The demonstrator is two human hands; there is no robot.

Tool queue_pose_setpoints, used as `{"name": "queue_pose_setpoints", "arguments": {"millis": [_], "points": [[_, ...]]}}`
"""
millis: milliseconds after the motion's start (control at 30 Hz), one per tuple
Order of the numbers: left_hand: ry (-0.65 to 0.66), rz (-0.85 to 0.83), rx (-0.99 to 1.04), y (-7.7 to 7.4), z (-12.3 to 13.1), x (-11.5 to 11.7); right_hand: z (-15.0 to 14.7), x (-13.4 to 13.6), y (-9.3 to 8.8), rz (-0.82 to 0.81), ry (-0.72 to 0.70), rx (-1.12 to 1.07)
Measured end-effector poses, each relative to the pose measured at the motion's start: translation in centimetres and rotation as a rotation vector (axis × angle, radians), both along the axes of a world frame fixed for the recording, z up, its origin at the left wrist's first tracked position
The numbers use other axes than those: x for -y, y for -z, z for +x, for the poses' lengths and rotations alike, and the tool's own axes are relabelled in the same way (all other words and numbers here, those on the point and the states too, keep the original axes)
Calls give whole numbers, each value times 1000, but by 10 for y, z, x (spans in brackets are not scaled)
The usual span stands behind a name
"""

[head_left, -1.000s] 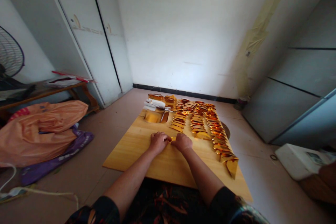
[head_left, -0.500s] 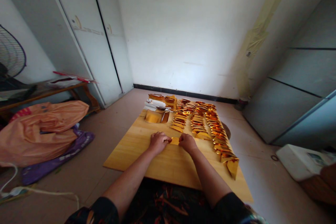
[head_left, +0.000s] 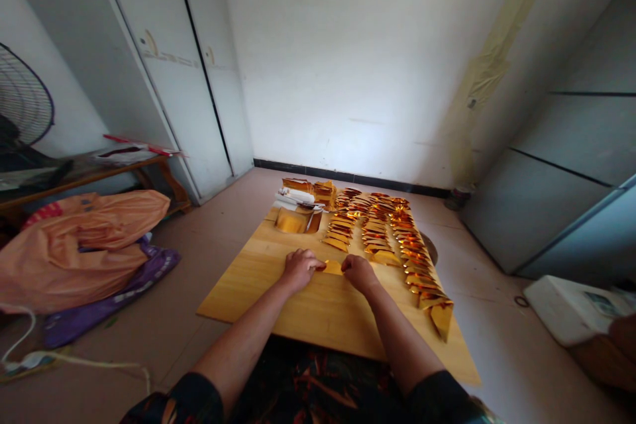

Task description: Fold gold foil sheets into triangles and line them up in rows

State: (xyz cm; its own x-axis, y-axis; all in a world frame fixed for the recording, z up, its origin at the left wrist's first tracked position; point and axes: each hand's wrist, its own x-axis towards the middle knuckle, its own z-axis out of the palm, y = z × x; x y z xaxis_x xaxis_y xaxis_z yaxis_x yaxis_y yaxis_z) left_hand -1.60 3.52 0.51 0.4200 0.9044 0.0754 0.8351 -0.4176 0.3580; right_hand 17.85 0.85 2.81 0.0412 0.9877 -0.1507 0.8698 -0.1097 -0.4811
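On a wooden board point(head_left: 258, 278) over my lap, both hands press a small gold paper piece point(head_left: 332, 267). My left hand point(head_left: 299, 267) is curled, its fingertips pinching the piece's left edge. My right hand point(head_left: 360, 271) is curled too and pinches the right edge. Rows of several folded gold paper pieces point(head_left: 392, 238) lie overlapped along the board's right and far side. A stack of flat gold sheets point(head_left: 291, 220) sits at the far left of the board, beside white rolled items point(head_left: 295, 196).
An orange plastic bag point(head_left: 84, 245) on purple cloth lies on the floor at left, near a low wooden bench point(head_left: 99, 172) and a fan point(head_left: 24, 103). White wardrobe doors point(head_left: 163, 79) stand behind. A white box point(head_left: 566, 308) sits on the floor at right.
My hands have drawn slightly apart, so more of the gold piece shows between them. The right hand shifted a little to the right.
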Motion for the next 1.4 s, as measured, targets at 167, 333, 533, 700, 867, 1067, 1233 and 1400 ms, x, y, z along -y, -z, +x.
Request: {"name": "queue_pose_setpoints", "arguments": {"millis": [167,333,533,700,867,1067,1233,1400], "points": [[5,7,-8,1,-1,-1,-4,2,-4,2,5,65],[-25,-34,-8,-4,2,-3,-11,1,-9,-6,16,118],[-45,-6,16,-5,6,-3,-11,0,-12,-23,12,122],[-53,-3,11,-6,7,0,-5,-4,-12,-16,-17,89],[-71,1,-7,-7,9,2,-23,-13,-13,57,-68,33],[-114,-16,28,-9,8,5,-36,-26,-4,28,-97,-85],[-275,10,38,-9,5,10,-30,-32,3,-27,-117,-134],[-308,-38,28,-11,4,11,-35,-37,5,-5,-106,-78]]}}
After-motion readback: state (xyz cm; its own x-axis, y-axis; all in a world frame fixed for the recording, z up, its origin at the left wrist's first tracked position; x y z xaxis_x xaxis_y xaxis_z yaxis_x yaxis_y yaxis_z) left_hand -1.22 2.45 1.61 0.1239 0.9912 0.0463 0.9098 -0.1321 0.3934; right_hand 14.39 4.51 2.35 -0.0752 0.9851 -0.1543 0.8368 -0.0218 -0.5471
